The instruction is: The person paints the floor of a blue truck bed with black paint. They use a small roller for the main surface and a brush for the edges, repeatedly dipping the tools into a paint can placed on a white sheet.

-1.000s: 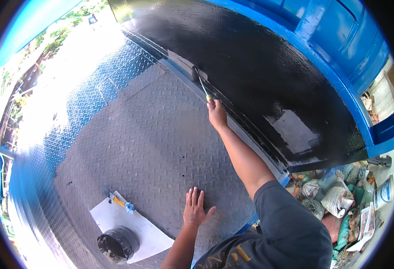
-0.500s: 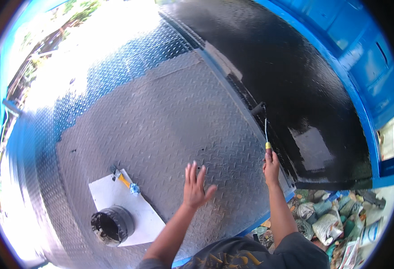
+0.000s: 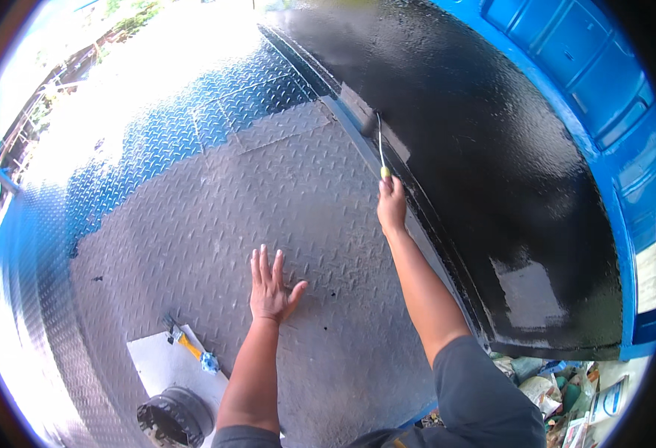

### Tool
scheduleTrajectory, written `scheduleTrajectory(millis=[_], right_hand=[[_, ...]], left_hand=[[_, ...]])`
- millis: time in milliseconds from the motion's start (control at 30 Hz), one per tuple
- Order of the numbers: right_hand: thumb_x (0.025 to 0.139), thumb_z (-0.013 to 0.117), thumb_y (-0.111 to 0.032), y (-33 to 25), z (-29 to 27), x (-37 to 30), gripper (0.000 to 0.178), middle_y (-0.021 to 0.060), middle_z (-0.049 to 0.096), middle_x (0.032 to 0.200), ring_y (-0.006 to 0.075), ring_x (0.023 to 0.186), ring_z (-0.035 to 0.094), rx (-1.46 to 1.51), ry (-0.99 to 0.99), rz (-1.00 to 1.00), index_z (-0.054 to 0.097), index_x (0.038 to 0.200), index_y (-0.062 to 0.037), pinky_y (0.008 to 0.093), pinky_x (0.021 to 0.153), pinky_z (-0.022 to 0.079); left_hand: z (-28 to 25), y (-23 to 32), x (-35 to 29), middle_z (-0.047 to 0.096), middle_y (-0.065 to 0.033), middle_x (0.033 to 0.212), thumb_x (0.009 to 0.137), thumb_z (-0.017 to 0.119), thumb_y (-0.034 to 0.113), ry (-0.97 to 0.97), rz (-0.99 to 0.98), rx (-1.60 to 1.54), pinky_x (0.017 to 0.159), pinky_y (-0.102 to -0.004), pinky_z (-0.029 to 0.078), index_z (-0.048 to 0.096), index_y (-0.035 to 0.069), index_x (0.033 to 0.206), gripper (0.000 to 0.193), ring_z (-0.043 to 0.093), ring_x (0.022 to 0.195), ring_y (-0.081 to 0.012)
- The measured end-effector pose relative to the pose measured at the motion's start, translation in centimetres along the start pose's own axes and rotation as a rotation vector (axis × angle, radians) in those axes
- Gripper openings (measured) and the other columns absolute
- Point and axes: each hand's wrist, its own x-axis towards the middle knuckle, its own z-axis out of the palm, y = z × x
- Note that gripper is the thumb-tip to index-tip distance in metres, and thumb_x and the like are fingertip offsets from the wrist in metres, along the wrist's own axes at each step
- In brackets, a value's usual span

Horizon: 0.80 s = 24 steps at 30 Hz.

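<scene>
My right hand (image 3: 392,205) is closed round the handle of a small paint roller (image 3: 382,145), its wire frame pointing away from me. The dark roller head lies on the strip at the border between the grey tread plate (image 3: 268,187) and the glossy black painted panel (image 3: 485,164), beside an unpainted grey patch. With fingers spread, my left hand (image 3: 272,287) rests palm down on the tread plate and holds nothing. At the lower left, a paint-smeared black pot (image 3: 175,418) and a yellow-handled paintbrush (image 3: 186,343) sit on a white board (image 3: 145,362).
Another grey patch (image 3: 528,293) shows within the black panel near its close end. Blue metal walls (image 3: 567,67) border the right side. Below the plate's right corner lies a heap of rubbish (image 3: 545,392). Wet-looking black tread plate (image 3: 171,142) spreads at the far left.
My right hand has pushed the roller away from me along the border strip, its arm stretching further out. My left hand has come down onto the plate, and my view has shifted forward.
</scene>
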Motion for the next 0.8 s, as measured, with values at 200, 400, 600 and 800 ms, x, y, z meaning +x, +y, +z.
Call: scheduleTrajectory(millis=[200,400,600,800], right_hand=[[0.111,0.052,-0.036,-6.4,10.5,9.1,0.041,0.0224,0.071,0.127,0.0428,0.119,0.066,-0.066,-0.139,0.132,0.058,0.135,-0.0034,0.0501,0.099,0.051],[0.11,0.052,-0.034,-6.0,9.5,9.7,0.04,0.0226,0.071,0.126,0.0416,0.118,0.067,0.008,-0.111,0.141,0.061,0.134,-0.0025,0.0492,0.099,0.051],[0.11,0.06,-0.025,-4.2,-1.4,-1.6,0.037,0.0017,0.065,0.099,0.0109,0.081,0.059,0.167,-0.033,0.153,0.059,0.139,-0.003,0.0293,0.069,0.05],[0.11,0.061,-0.032,-4.7,-12.8,-10.3,0.036,-0.0026,0.055,0.087,0.0026,0.063,0.046,0.192,-0.077,0.303,0.06,0.14,-0.0128,0.0204,0.05,0.035]], left_hand=[[-0.2,-0.4,-0.2,0.018,-0.0276,0.172,0.091,0.065,0.067,-0.007,-0.017,-0.006,0.131,-0.0539,0.018,0.035,0.006,0.161,0.098,0.012,0.161,-0.0477],[-0.3,-0.2,0.1,0.018,-0.0268,0.173,0.09,0.067,0.066,-0.025,-0.017,-0.024,0.131,-0.0531,0.019,0.035,0.006,0.161,0.098,0.012,0.161,-0.0464],[-0.5,-0.4,0.0,0.018,-0.025,0.173,0.09,0.067,0.065,-0.027,-0.036,0.005,0.132,-0.0513,0.018,0.036,0.005,0.161,0.097,0.011,0.162,-0.0443],[-0.5,0.2,0.3,0.018,-0.0241,0.173,0.091,0.065,0.067,-0.033,-0.032,-0.014,0.132,-0.0501,0.018,0.036,0.005,0.161,0.097,0.011,0.162,-0.0428]])
